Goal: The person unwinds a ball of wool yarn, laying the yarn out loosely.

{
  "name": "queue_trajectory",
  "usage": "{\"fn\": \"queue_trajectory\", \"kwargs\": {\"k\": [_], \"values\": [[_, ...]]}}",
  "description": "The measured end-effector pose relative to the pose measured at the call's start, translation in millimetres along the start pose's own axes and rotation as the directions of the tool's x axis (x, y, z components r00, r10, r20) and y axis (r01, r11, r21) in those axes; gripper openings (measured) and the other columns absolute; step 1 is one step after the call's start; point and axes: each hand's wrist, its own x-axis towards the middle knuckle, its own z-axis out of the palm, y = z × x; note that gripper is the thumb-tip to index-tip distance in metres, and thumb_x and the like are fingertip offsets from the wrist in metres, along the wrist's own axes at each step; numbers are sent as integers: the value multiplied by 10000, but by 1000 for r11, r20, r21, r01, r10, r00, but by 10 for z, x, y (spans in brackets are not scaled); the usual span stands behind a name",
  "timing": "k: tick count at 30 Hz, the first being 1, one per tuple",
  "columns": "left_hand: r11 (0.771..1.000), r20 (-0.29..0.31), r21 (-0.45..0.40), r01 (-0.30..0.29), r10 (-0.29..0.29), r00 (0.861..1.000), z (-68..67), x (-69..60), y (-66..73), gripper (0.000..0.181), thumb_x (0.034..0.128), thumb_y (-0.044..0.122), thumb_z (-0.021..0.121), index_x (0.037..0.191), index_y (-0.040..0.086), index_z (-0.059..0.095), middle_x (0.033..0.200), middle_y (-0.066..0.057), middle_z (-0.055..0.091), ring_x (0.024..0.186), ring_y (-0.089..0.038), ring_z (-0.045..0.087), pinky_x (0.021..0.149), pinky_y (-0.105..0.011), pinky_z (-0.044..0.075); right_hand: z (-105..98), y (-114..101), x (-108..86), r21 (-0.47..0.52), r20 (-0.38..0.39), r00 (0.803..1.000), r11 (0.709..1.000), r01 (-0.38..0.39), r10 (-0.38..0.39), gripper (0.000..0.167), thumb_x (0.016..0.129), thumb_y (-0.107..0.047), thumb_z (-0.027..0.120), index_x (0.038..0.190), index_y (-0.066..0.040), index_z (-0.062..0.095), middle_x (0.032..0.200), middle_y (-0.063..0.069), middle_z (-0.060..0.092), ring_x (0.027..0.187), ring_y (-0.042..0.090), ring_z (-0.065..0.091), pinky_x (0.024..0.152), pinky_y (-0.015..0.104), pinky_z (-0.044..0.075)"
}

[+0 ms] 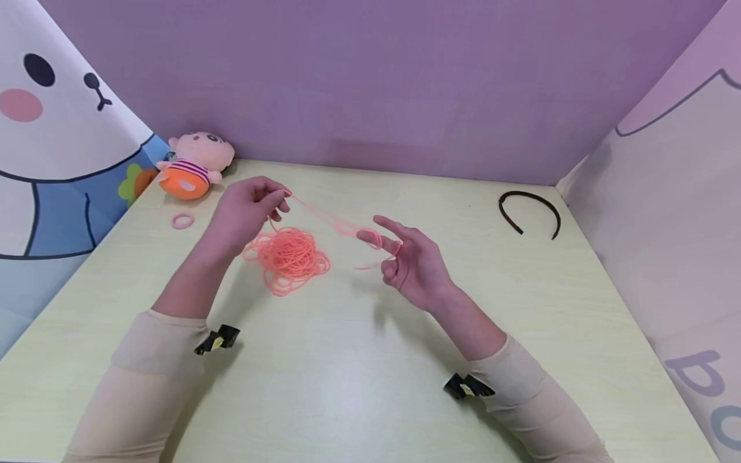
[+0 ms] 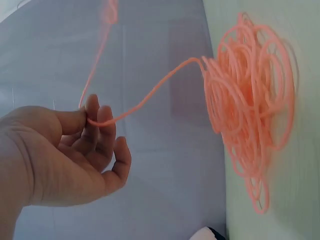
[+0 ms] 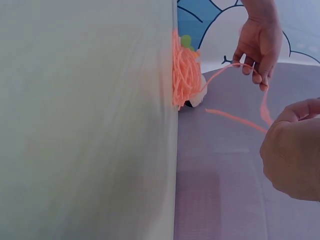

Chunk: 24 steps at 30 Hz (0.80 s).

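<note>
A coral-pink cord (image 1: 312, 208) runs slightly slack between the two hands. My left hand (image 1: 249, 209) pinches it between thumb and fingertips, above and behind a loose heap of the same cord (image 1: 287, 257) on the table. In the left wrist view, the strand rises from the heap (image 2: 245, 95) to the pinching left hand (image 2: 85, 145). Several turns of cord wrap round one extended finger of my right hand (image 1: 419, 267). Its upper digits reach out, while its lower fingers curl by the cord's short free end (image 1: 367, 267). From the right wrist camera, the right hand (image 3: 295, 150) hides its own grip.
At the back left of the table (image 1: 341, 386) sits a pink plush toy (image 1: 193, 166), with a pink ring (image 1: 182, 221) in front of it. A black headband (image 1: 529, 196) lies at the back right. Printed panels and a purple wall (image 1: 376, 83) enclose the table.
</note>
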Motion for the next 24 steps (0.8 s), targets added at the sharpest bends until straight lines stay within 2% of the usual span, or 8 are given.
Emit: {"fn": "queue_trajectory", "kwargs": {"k": [5,9,11,14,17,20,22,24], "values": [[1000,-49,-7,29,-29,998,-59,21,-34,241,1069,160,521,1206,9,649,943,-99,676,752,-177,637,684,-240,545,-3,6,20,-14,-92,994,998,58,-59,239,1062,-175,465,1294,-163,525,935,-17,646,467,74,530,479,181,354],[999,-80,-25,40,-42,996,-97,34,-64,265,1066,161,527,1227,-15,641,931,-86,673,712,-132,629,676,-240,551,-3,6,33,-55,-166,981,994,91,-99,191,1055,-130,482,1237,-173,520,848,-52,600,456,65,486,473,183,296],[998,-91,-22,64,-66,994,-130,44,-80,278,1068,178,525,1241,-10,635,934,-66,667,719,-131,629,683,-248,551,-1,6,37,-55,-192,976,994,95,-104,170,1050,-126,491,1206,-182,531,804,-62,582,450,64,468,478,189,273],[993,-128,-6,117,-117,985,-193,60,-112,297,1074,209,511,1265,11,625,977,-73,654,748,-147,624,674,-235,538,2,5,37,-45,-196,975,994,102,-109,156,1045,-123,491,1180,-188,537,754,-69,559,442,61,456,480,200,251],[983,-175,15,183,-178,968,-250,81,-156,320,1084,233,482,1301,35,607,1045,-102,642,790,-176,613,656,-216,512,9,2,32,-32,-184,977,994,107,-111,155,1043,-120,485,1174,-187,535,733,-68,552,438,60,451,477,201,251],[973,-200,56,224,-209,957,-271,102,-189,344,1089,244,453,1327,34,588,1125,-141,635,878,-227,590,689,-257,501,6,1,32,-21,-168,980,994,108,-110,159,1043,-112,477,1175,-182,532,727,-61,550,434,59,435,471,199,251],[966,-176,123,227,-204,963,-262,99,-184,365,1086,247,448,1354,27,560,1208,-167,612,976,-284,574,751,-340,501,3,2,32,-22,-149,984,995,100,-102,180,1041,-98,462,1189,-177,527,730,-55,549,433,64,423,471,201,249],[962,-123,197,190,-168,978,-222,84,-148,383,1073,229,469,1382,11,529,1296,-204,579,1101,-354,544,852,-443,494,2,3,28,-26,-120,989,996,84,-87,197,1038,-84,450,1201,-169,521,732,-49,546,435,71,412,474,203,253]]}}
